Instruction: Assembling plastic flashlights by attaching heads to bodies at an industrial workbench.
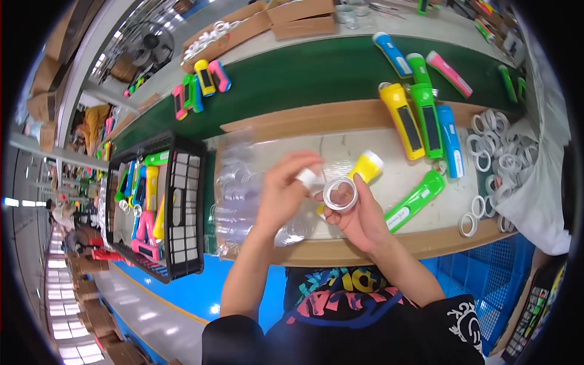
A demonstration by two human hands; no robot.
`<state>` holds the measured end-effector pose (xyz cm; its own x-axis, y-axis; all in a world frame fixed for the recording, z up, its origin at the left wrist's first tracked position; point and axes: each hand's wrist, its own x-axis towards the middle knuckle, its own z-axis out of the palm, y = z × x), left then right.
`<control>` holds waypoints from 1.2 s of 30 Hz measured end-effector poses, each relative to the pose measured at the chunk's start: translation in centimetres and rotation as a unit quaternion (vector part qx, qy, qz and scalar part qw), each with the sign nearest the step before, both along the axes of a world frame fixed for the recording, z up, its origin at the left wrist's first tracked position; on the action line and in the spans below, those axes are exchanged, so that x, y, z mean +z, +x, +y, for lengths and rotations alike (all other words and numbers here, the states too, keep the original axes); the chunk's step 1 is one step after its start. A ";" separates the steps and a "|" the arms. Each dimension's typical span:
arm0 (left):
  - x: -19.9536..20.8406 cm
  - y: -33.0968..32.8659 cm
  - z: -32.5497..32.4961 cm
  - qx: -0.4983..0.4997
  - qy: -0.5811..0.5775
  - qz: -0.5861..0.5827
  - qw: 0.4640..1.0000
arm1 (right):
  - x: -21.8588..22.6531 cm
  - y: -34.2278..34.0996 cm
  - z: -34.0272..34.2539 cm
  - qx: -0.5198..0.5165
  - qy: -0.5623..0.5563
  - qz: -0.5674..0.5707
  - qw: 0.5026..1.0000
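My right hand (362, 222) is closed around a white ring (340, 194) whose round opening faces up. Left of it, my left hand (283, 191) pinches a small white piece (307, 177); motion blur softens its fingers. Behind the right hand is a yellow flashlight (367, 167) with a white end, partly hidden; whether the hand touches it I cannot tell. A green flashlight (416, 201) lies to the right on the cardboard-edged work surface (365, 243). Clear round plastic pieces (246, 182) are spread beside the left hand.
A black crate (185, 207) of colourful flashlights stands at left. White rings (496, 152) pile up at right, near yellow, green and blue flashlights (426, 121). Beyond runs a green belt (286, 79) carrying more flashlights. Cardboard boxes (301, 18) stand at the back.
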<state>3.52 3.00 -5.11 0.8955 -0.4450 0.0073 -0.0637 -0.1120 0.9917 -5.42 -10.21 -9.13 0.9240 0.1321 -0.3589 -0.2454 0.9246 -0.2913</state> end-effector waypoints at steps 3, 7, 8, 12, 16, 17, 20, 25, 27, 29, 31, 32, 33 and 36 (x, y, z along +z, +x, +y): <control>-1.6 0.1 -0.3 -0.015 0.210 -0.152 0.966 | -0.4 -1.1 -1.5 -0.037 0.027 -0.055 0.997; -5.5 -3.0 -0.4 -0.215 0.327 -0.197 0.899 | 1.5 -1.3 -2.7 -0.089 0.023 -0.031 0.995; -4.3 -3.8 -1.2 -0.192 0.351 -0.185 0.898 | 1.2 -1.5 -3.3 -0.094 0.004 -0.058 0.994; -3.0 -2.3 0.9 -0.101 0.252 -0.194 0.943 | 1.1 -1.9 -4.3 -0.115 -0.021 -0.032 0.993; 0.6 -2.1 1.9 -0.075 0.108 0.028 0.991 | 0.3 -2.3 -5.3 -0.143 -0.025 -0.011 0.989; 0.6 -1.6 1.9 -0.082 0.110 0.027 0.990 | -0.1 -2.4 -5.5 -0.132 -0.024 -0.006 0.991; 0.9 -0.8 1.2 -0.096 0.262 -0.211 0.937 | 0.1 -3.0 -4.7 -0.100 -0.025 -0.012 0.995; -1.6 4.8 -4.8 -0.035 0.125 -0.249 0.960 | 0.8 -4.8 -5.0 -0.068 -0.073 -0.049 0.994; -0.8 7.3 -8.8 0.021 0.125 -0.266 0.956 | 1.1 -5.6 -5.7 -0.092 -0.057 -0.054 0.993; 0.3 7.0 -10.7 0.011 0.194 -0.377 0.906 | 1.1 -6.3 -6.3 -0.115 -0.034 -0.058 0.991; -0.9 5.7 -12.2 -0.061 0.215 -0.457 0.861 | 0.6 -7.2 -7.5 -0.136 -0.024 -0.066 0.988; -2.4 4.5 -13.2 -0.113 0.163 -0.309 0.930 | 0.4 -7.5 -8.0 -0.148 -0.011 -0.072 0.986; -4.1 3.2 -14.5 -0.161 0.108 -0.151 0.969 | 0.6 -7.6 -8.3 -0.167 -0.026 -0.050 0.984; -8.3 1.3 -18.2 -0.020 0.003 0.094 0.995 | 1.0 -6.9 -8.8 -0.205 -0.025 -0.034 0.978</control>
